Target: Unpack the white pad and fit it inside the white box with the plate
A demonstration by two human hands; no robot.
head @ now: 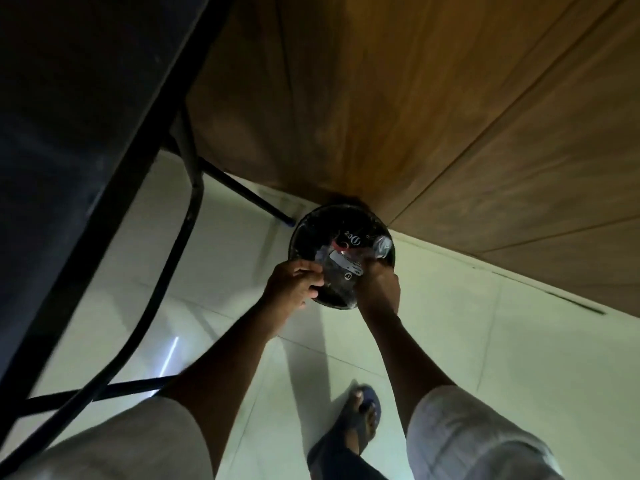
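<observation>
left hand (294,284) pinches crinkly clear plastic wrap (337,271) at its left edge, fingers curled tight on the film. the wrap is glossy and creased, with a small white oblong label (341,262) and printed marks on it. it sits over the mouth of a round black bin (341,256), smooth dark rim, bin standing on the floor against a wood-grain panel (433,116). right hand (379,287) grips the wrap's right edge, fingers folded over it. both forearms bare, white short sleeves at the bottom corners. white pad, white box and plate: cannot tell where they are, nothing clearly shows them. floor (485,341) is pale glossy tile with thin grout lines and a bright reflected streak at left. dim room. dark table top fills upper left, black metal tube legs (194,188) curving beneath it. foot in a dark blue sandal (360,420) on the tile between the arms.
</observation>
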